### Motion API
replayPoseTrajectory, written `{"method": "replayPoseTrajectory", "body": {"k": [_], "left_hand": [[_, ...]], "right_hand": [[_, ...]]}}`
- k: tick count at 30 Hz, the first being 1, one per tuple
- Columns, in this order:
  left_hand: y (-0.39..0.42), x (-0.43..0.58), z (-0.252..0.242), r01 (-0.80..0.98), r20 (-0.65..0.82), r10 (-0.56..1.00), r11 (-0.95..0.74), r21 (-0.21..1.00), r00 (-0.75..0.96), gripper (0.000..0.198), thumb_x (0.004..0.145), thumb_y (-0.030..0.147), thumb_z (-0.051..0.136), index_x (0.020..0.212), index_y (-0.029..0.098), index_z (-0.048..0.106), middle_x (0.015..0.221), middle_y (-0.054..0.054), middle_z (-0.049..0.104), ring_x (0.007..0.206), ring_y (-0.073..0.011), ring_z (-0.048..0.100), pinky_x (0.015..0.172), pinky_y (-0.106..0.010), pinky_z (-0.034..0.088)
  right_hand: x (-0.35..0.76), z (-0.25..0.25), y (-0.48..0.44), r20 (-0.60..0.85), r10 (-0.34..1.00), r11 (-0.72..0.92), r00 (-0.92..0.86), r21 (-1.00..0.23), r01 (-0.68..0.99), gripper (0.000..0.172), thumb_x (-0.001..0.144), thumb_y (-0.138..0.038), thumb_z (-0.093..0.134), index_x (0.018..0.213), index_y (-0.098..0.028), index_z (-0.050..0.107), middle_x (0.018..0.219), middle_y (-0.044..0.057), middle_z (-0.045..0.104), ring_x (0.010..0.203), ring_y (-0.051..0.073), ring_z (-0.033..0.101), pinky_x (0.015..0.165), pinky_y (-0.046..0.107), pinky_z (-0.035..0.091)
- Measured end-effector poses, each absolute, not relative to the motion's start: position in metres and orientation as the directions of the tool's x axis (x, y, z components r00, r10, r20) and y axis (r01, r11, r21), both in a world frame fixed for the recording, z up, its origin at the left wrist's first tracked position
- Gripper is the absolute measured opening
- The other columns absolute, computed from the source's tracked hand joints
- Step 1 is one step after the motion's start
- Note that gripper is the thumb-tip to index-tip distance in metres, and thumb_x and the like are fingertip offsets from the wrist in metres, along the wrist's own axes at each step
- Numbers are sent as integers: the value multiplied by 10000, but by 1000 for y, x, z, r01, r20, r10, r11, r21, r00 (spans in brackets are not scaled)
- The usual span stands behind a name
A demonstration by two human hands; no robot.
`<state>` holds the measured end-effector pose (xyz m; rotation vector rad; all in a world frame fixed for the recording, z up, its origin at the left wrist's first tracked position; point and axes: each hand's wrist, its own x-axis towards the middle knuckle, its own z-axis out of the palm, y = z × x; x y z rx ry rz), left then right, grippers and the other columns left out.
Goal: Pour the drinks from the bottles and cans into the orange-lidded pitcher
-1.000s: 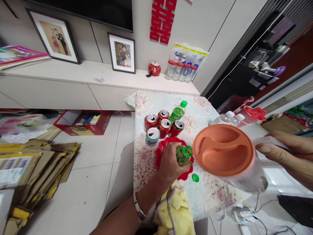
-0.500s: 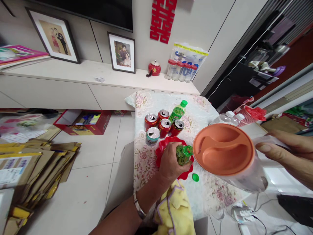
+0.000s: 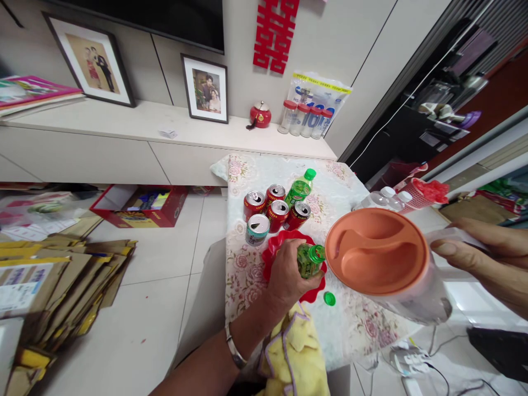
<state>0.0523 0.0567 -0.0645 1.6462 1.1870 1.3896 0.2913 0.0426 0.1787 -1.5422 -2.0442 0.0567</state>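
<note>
My left hand (image 3: 289,269) is wrapped round an uncapped green plastic bottle (image 3: 308,263), held over a red scalloped plate (image 3: 271,254). My right hand (image 3: 487,261) grips the handle of a clear pitcher (image 3: 421,305) with an orange lid (image 3: 379,250). The pitcher is tilted toward the bottle, its lid edge close beside the bottle's mouth. Whether liquid flows between them I cannot tell. A loose green cap (image 3: 329,298) lies on the flowered tablecloth (image 3: 247,275) right of the plate. Behind the plate stand several red cans (image 3: 277,213), a teal can (image 3: 258,230) and a capped green bottle (image 3: 300,188).
A yellow cloth (image 3: 303,352) hangs at the table's near edge. White-capped clear bottles (image 3: 385,199) and a pink basket (image 3: 416,195) stand beyond the pitcher. Flattened cardboard (image 3: 78,291) and a red box (image 3: 140,206) lie on the floor at left. A power strip (image 3: 412,360) sits lower right.
</note>
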Motion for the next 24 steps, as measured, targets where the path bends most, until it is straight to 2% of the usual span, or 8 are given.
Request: {"method": "replayPoseTrajectory", "body": {"k": [3, 8, 15, 20, 24], "left_hand": [[57, 52, -64, 226, 371, 928, -366, 903, 21, 719, 671, 180, 853, 1296, 246, 503, 1226, -104, 688, 1170, -338, 719, 948, -485, 635], [57, 53, -65, 214, 387, 922, -382, 899, 16, 742, 660, 168, 861, 1304, 250, 501, 1242, -108, 691, 1191, -346, 713, 951, -488, 636], [57, 54, -65, 222, 390, 921, -382, 897, 8, 745, 657, 161, 858, 1307, 247, 504, 1230, -101, 695, 1175, -343, 720, 959, -489, 636], [58, 53, -66, 220, 385, 923, -377, 900, 6, 741, 661, 182, 866, 1305, 261, 507, 1232, -95, 697, 1151, -339, 730, 940, -481, 642], [57, 53, -67, 219, 378, 926, -370, 903, 3, 737, 665, 181, 864, 1305, 261, 507, 1221, -89, 699, 1130, -329, 736, 937, -471, 644]], "right_hand": [[295, 178, 43, 417, 886, 371, -201, -378, 849, 363, 867, -578, 796, 685, -268, 747, 531, -43, 486, 465, 107, 430, 386, 226, 356], [296, 177, 44, 414, 884, 377, -219, -353, 856, 269, 865, -549, 809, 794, -290, 796, 571, -51, 571, 476, 107, 477, 404, 211, 398], [296, 178, 43, 402, 892, 365, -209, -365, 857, 325, 870, -547, 800, 707, -270, 753, 530, -48, 483, 466, 105, 436, 384, 212, 357], [293, 180, 44, 406, 889, 367, -212, -355, 860, 347, 868, -583, 787, 712, -274, 772, 543, -39, 548, 461, 118, 480, 382, 219, 389], [294, 179, 44, 420, 880, 378, -220, -342, 860, 354, 872, -581, 790, 706, -269, 765, 530, -42, 524, 457, 108, 438, 379, 220, 359]]}}
